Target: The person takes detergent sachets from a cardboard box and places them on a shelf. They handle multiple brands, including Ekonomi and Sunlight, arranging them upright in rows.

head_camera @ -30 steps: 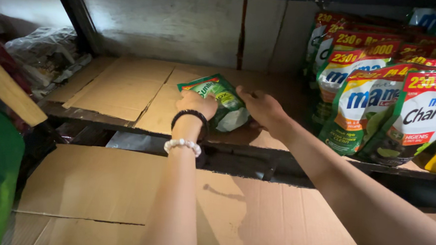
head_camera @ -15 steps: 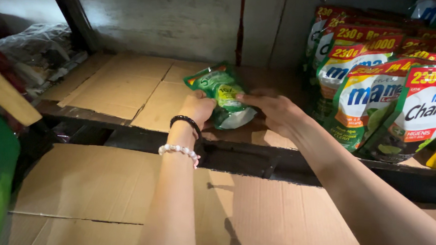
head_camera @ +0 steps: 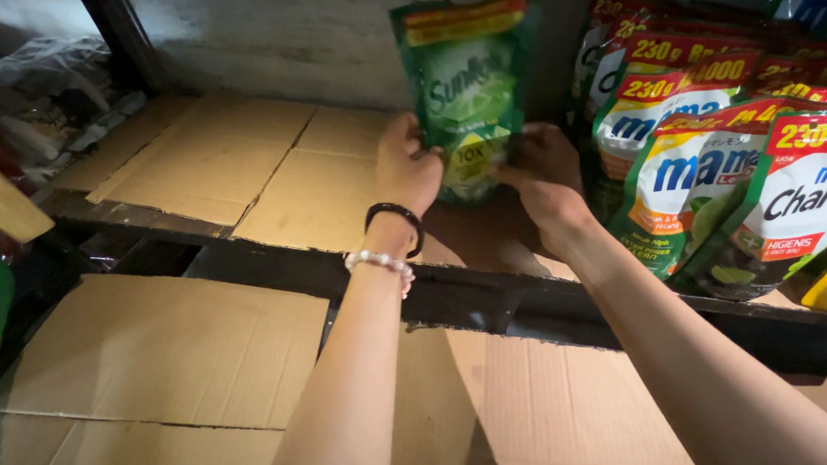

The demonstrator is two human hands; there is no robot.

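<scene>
A green refill pouch (head_camera: 464,84) is being held upright over the cardboard-lined shelf (head_camera: 248,158), pinched at its lower edges between the left hand (head_camera: 409,166) and the right hand (head_camera: 544,169). It appears a standing step is being worked; steadying seems called for. Just right of the hands, red-topped pouches (head_camera: 719,154) are being displayed in rows.

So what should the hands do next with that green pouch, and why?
Probably slide the green refill pouch a little to the right and stand it beside the row of standing pouches. The left hand and right hand hold it upright by its bottom, above the cardboard-lined shelf, with a gap between it and that row.
</scene>
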